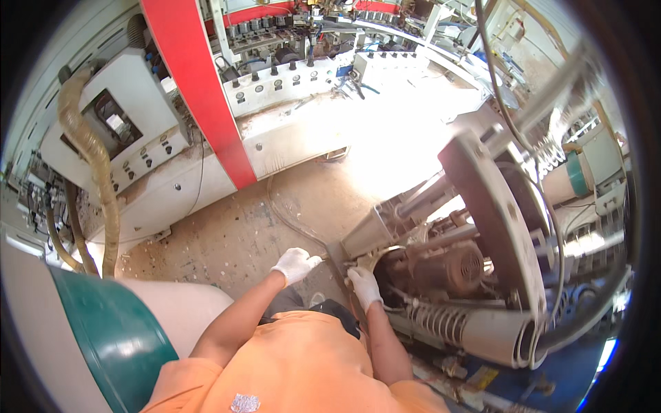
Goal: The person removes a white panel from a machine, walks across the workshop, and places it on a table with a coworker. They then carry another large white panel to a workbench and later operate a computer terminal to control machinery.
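My left hand (296, 266), in a white glove, is held over the floor in front of my body. Its fingers are closed, with a tiny yellowish tip at their end that I cannot identify. Just to the right, my gloved right hand (363, 283) is at the near edge of a dusty machine, fingers curled and partly hidden. A pale, bent strip (375, 257) comes out beside that hand; whether the fingers hold it is unclear. Inside the machine frame, close by, is a brown, dusty motor (451, 270).
A heavy grey metal plate (492, 213) rises on the right, with a ribbed hose (437, 322) below it. White machine cabinets (289, 148) and a red post (200, 89) stand ahead. A hose (292, 224) lies across the floor. A green-banded duct (113, 337) is at my left.
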`<state>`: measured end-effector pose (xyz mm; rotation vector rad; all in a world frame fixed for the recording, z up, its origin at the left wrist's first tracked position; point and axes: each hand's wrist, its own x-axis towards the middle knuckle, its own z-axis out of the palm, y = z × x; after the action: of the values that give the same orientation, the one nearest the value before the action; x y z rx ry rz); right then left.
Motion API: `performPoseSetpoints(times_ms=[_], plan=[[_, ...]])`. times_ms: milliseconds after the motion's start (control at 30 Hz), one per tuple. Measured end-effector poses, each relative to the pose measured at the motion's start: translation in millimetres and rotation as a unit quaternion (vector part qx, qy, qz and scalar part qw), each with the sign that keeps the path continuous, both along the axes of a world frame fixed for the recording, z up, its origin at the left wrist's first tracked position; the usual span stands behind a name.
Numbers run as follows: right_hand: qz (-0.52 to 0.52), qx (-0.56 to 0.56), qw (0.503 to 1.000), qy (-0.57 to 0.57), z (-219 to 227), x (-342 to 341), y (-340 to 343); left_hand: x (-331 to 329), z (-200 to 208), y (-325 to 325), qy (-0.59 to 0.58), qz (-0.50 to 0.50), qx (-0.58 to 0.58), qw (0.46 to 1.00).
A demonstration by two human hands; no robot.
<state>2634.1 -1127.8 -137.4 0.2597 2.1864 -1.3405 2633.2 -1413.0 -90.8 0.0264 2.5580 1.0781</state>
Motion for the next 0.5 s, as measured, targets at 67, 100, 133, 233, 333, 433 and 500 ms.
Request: performPoseSetpoints(times_ms=[67, 100, 133, 233, 333, 433, 500], plan=[[-0.014, -0.073, 0.997, 0.037, 6, -88, -52, -55, 14, -27, -0.032, 0.058, 0.064, 0.996], [-0.012, -0.077, 0.996, 0.047, 7, -134, -82, -82, 20, -36, -0.04, 0.092, 0.077, 0.992], [0.006, -0.099, 0.992, 0.077, 6, -178, -108, -111, 22, -43, -0.047, 0.102, 0.078, 0.991], [0.094, -0.07, 0.956, 0.267, -14, -313, -175, -208, 18, -61, -0.066, 0.116, 0.099, 0.986], [-0.039, -0.082, 0.98, 0.175, -54, -417, -203, -311, 10, -79, -0.1, 0.063, 0.114, 0.986], [-0.02, 0.021, 0.999, 0.026, -91, -480, -176, -403, 17, -98, -0.122, -0.015, 0.073, 0.99], [-0.091, 0.0, 0.994, -0.054, -105, -495, -141, -469, 25, -96, -0.146, -0.028, 0.087, 0.985]])
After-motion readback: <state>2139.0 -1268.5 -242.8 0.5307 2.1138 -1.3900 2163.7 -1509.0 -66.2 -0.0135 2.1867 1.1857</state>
